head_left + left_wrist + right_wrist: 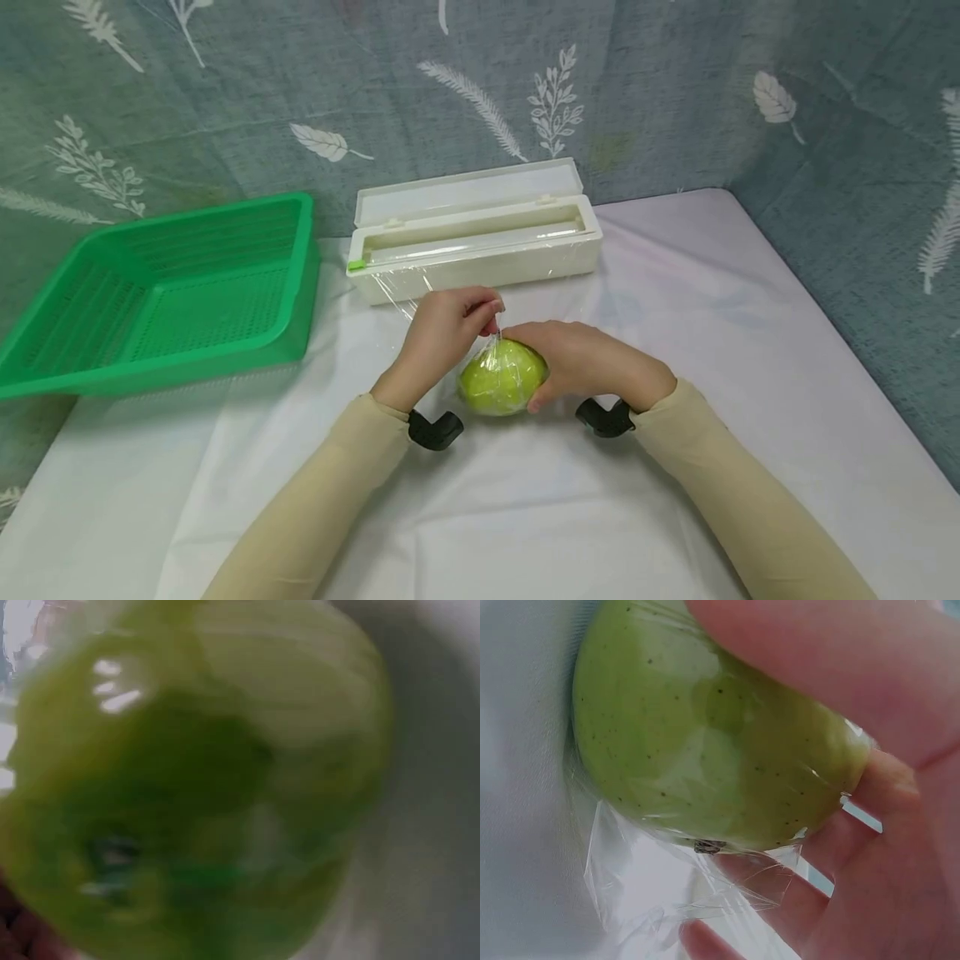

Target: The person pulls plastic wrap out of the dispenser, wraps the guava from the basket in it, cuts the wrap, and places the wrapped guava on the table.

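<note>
A round green fruit (501, 385) with small dark specks and a short stem sits on the white-covered table, wrapped in clear plastic wrap (641, 900). My left hand (444, 327) pinches a gathered bit of the wrap just above the fruit. From the right side, my right hand (581, 357) grips the fruit, thumb near and fingers behind it. The right wrist view shows loose, crinkled film hanging beside the stem. In the left wrist view the fruit (202, 787) fills most of the picture, blurred, and the pinching fingertips are hidden.
Behind the hands stands a white wrap dispenser box (487, 278), lid raised, with film stretching from its front edge. A green plastic basket (298, 275) stands at the left. Leaf-patterned cloth (660, 100) hangs behind the table.
</note>
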### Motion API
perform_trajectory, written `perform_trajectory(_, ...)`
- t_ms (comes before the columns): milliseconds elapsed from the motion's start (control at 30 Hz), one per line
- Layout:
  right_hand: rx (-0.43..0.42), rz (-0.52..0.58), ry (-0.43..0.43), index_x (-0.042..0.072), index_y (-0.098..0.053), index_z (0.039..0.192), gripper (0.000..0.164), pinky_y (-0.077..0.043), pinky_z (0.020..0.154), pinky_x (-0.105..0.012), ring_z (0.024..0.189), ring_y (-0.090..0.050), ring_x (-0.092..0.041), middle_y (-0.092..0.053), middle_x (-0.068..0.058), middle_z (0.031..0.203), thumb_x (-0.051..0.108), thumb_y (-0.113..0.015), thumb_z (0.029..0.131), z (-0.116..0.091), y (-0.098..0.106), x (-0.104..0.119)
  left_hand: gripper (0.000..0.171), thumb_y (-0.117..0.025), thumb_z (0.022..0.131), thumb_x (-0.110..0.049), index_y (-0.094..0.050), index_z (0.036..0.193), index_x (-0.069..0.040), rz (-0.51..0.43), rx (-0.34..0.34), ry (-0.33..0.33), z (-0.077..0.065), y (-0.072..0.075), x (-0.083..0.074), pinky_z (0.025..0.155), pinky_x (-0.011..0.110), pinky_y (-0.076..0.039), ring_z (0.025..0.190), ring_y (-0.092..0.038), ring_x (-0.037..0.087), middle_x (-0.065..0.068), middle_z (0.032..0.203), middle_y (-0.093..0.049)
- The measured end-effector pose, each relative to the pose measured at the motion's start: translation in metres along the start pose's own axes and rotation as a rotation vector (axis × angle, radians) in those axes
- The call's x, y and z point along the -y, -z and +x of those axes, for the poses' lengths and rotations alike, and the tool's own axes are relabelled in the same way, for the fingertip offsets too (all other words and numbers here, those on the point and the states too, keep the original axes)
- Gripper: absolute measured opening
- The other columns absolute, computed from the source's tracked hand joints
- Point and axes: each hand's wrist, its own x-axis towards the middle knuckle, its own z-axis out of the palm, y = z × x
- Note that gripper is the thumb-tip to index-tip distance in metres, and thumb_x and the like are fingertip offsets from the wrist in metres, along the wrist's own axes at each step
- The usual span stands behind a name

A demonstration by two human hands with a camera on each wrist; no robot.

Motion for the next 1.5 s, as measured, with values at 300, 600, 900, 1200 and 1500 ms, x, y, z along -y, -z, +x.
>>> perform_trajectory(300,-0.068,-0.083,0.012,0.017,-0.042,0.133,0.089,-0.037,0.087,-0.034,0.107,-0.036,-0.019,-0.041,-0.004,0.118,0.037,-0.083,0.056,0.000,-0.002,0.004,0.011,-0.061,0.086,-0.021,-0.070,0.084,-0.016,-0.070,0.068,0.044,0.006,-0.014,0.016,0.070,0.025,-0.045,0.076,-0.056,0.007,-0.008,0.080,-0.063)
perform_trajectory(600,-0.118,-0.236,0.008,0.014,-0.047,0.129,0.088,-0.035,0.079,-0.034,0.096,-0.036,-0.019,-0.043,-0.001,0.103,0.040,-0.084,0.053,0.000,-0.003,0.009,0.016,-0.058,0.087,-0.030,-0.070,0.092,-0.021,-0.143,0.085,0.089,0.006,-0.023,0.024,0.078,0.025,-0.043,0.084,-0.056,0.004,-0.013,0.085,-0.064)
perform_trajectory(900,-0.142,-0.298,-0.052,0.011,-0.042,0.131,0.093,-0.034,0.082,-0.037,0.093,-0.038,-0.018,-0.045,0.001,0.100,0.045,-0.082,0.054,0.000,-0.007,0.017,0.017,-0.058,0.087,-0.032,-0.069,0.092,-0.021,-0.168,0.058,0.079,0.002,-0.025,0.032,0.080,0.026,-0.043,0.086,-0.057,0.004,-0.012,0.087,-0.064)
perform_trajectory(1200,-0.202,-0.238,-0.017,0.012,-0.030,0.135,0.104,-0.032,0.089,-0.035,0.091,-0.045,-0.019,-0.050,-0.001,0.098,0.039,-0.085,0.050,-0.004,-0.008,0.017,0.013,-0.060,0.086,-0.024,-0.071,0.092,-0.022,-0.188,0.123,0.052,0.006,-0.026,0.035,0.076,0.026,-0.043,0.081,-0.055,0.005,-0.011,0.084,-0.063)
perform_trajectory(1500,-0.209,-0.266,0.047,0.014,-0.036,0.135,0.101,-0.038,0.074,-0.030,0.082,-0.042,-0.020,-0.045,-0.003,0.091,0.040,-0.085,0.050,-0.002,-0.008,0.020,0.014,-0.058,0.085,-0.017,-0.070,0.091,-0.023,-0.316,0.258,0.137,0.012,-0.022,0.040,0.079,0.030,-0.042,0.089,-0.054,0.010,-0.008,0.089,-0.063)
